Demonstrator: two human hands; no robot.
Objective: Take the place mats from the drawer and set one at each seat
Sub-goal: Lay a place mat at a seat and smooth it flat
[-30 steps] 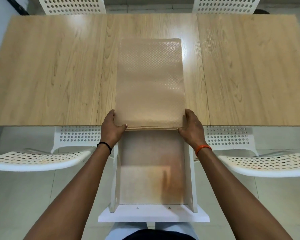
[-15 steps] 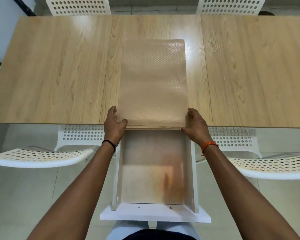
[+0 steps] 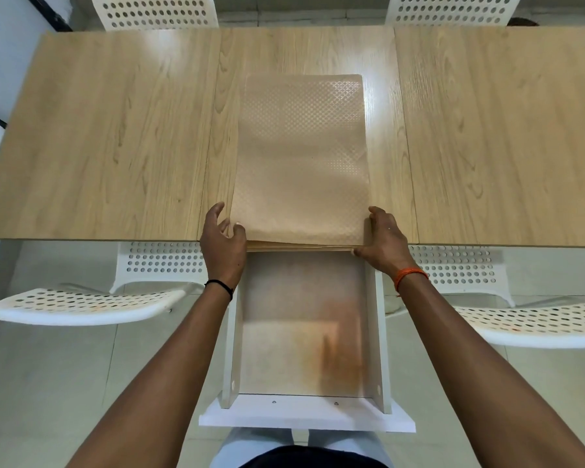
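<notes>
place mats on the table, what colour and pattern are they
Tan place mats with a small embossed diamond texture, seen in the head view.

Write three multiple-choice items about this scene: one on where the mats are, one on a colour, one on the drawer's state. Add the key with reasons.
1. Where does the stack of tan embossed place mats lie?
A. On the middle of the light wooden table
B. Inside the drawer
C. On a chair seat

2. What colour is the band on the right wrist?
A. Black
B. Orange
C. Green

3. What state is the white drawer under the table in?
A. Pushed shut
B. Pulled out, full of mats
C. Pulled out, nothing lying in it

Key: 1 A, the stack rests flat on the centre panel, its near end at the table edge between the left hand and right hand. 2 B, the right wrist band is orange; the left one is black. 3 C, the bare stained bottom shows.
</notes>
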